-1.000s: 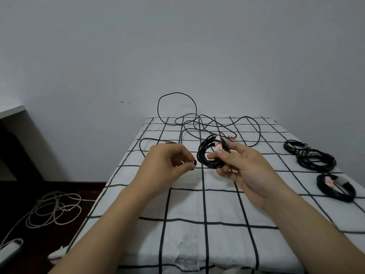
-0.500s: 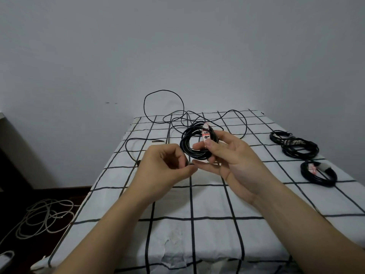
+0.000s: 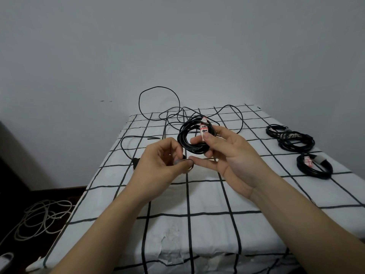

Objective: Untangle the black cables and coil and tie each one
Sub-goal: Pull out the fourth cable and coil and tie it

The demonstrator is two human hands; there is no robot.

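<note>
Since half a second ago little has shifted: the right hand (image 3: 231, 155) still grips the coil (image 3: 194, 150) above the table (image 3: 197, 194), thumb on its white tie (image 3: 203, 126), and the left hand (image 3: 158, 163) still pinches the cable end (image 3: 185, 157). The coil stands upright, its right rim between the right fingers (image 3: 197, 139) and its bottom just above the left fingers (image 3: 183, 164). Loose cable (image 3: 159, 87) lies behind.
</note>
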